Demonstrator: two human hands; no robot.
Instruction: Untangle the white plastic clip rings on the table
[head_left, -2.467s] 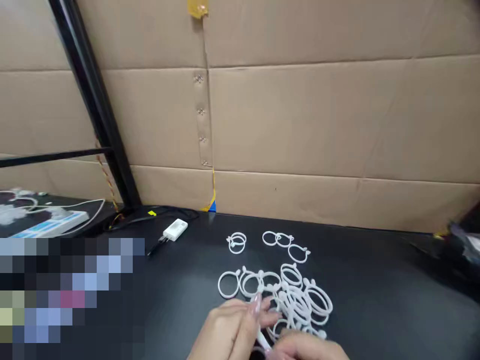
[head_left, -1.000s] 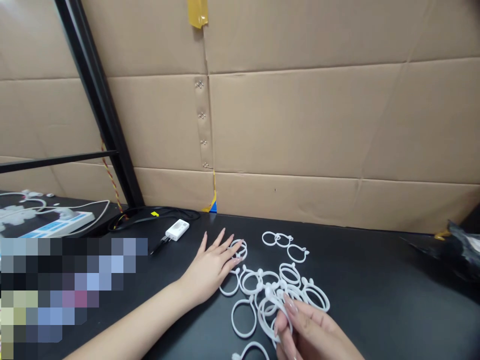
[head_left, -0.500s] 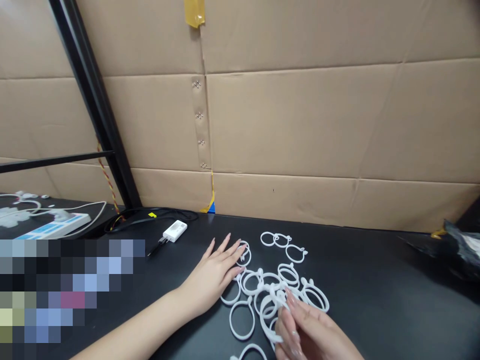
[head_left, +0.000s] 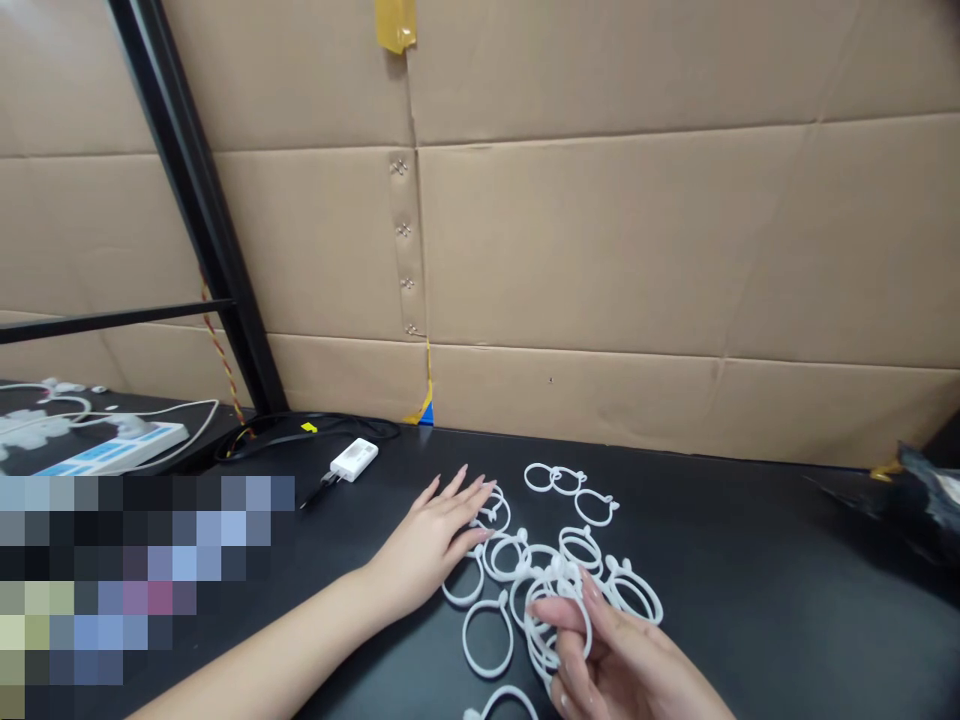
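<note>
Far to your left a white power strip [head_left: 112, 447] lies with its cables, and nearer in, a small white adapter [head_left: 354, 459] sits on the black tabletop [head_left: 750, 600], untouched. Your left hand [head_left: 427, 545] lies flat on the surface with its fingers spread and relaxed, gripping nothing; its fingertips rest on a white plastic ring [head_left: 493, 511] at the pile's left edge. Just beside it, the loose pile of rings [head_left: 559, 565] is spread out, with three more rings [head_left: 570, 487] set apart behind it and one single ring [head_left: 487, 634] lying in front. Your right hand [head_left: 622, 665] has its fingers curled through a bundle of gathered rings [head_left: 553, 625], holding them just above the table. By my reading, only a small part is collected; most rings are loose on the table and not yet picked up.
</note>
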